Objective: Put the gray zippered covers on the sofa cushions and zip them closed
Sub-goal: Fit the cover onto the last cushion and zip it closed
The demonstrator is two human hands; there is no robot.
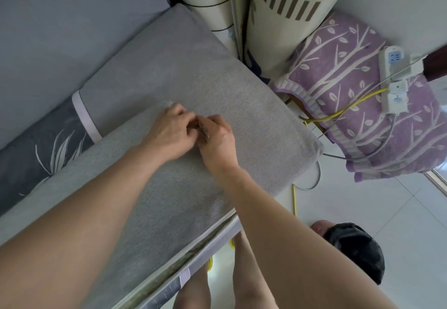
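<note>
1. While both hands met at the near cushion's far edge, the gray cover lay over the sofa cushion.
2. Left hand: closed, pinching fabric.
3. Right hand: closed, apparently on the zipper pull; steady tension would aid closing.

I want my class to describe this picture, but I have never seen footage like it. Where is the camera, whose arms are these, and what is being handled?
There is no machine. The camera sits on a person's head, looking forward and down, so both bare arms reach in from below. The left hand and right hand meet at the far end of a gray cushion, fingers pinched on something small, which I cannot make out. A second gray cushion lies beyond. To the right, a purple blanket carries a white power strip and a yellow cable.
</note>
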